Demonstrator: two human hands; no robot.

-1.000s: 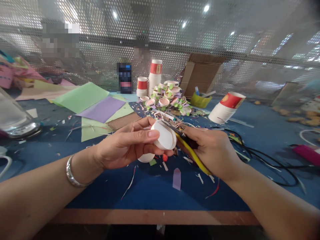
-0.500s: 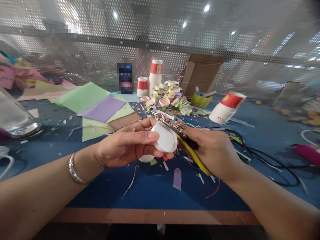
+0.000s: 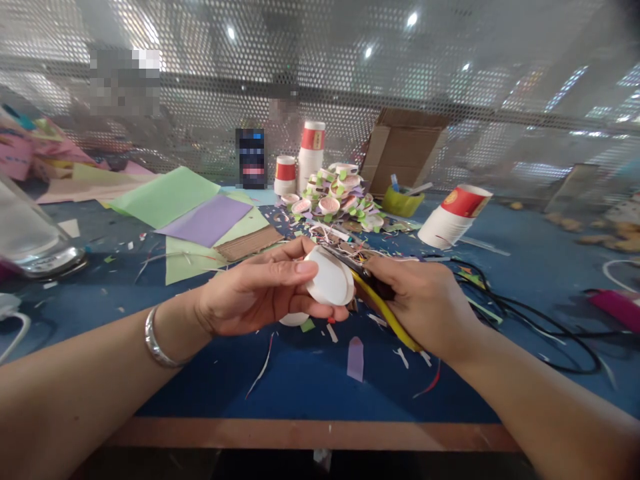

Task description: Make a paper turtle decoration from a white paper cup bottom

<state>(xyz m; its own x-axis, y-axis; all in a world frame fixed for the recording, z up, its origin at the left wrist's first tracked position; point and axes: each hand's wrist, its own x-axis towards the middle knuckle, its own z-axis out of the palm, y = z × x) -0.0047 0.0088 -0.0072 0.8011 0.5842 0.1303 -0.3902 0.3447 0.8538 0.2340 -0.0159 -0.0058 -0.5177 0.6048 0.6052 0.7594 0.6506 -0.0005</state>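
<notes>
Between the thumb and fingers of my left hand [image 3: 255,287] is a white paper cup base [image 3: 331,279] with a short rim, its round face turned towards me. My right hand [image 3: 433,300] is closed round a pair of scissors [image 3: 387,313] with a yellow handle. Their dark blades meet the upper right edge of the cup base, and my fingers partly cover the handles. Another white round piece [image 3: 294,319] lies on the table below my left hand. A purple paper strip [image 3: 355,359] rests nearer the front edge.
Small decorated cup pieces [image 3: 330,200] are heaped at the back centre, beside stacked paper cups [image 3: 311,157]. Coloured sheets [image 3: 167,200] spread to the left. A tilted cup stack [image 3: 453,217], black cables [image 3: 540,327] and a green container [image 3: 403,201] are rightward. Paper scraps litter the table.
The cup base has tilted slightly in my left hand, and its rim shows a little differently. Both hands keep nearly the same place and grip, with the scissors still at the edge.
</notes>
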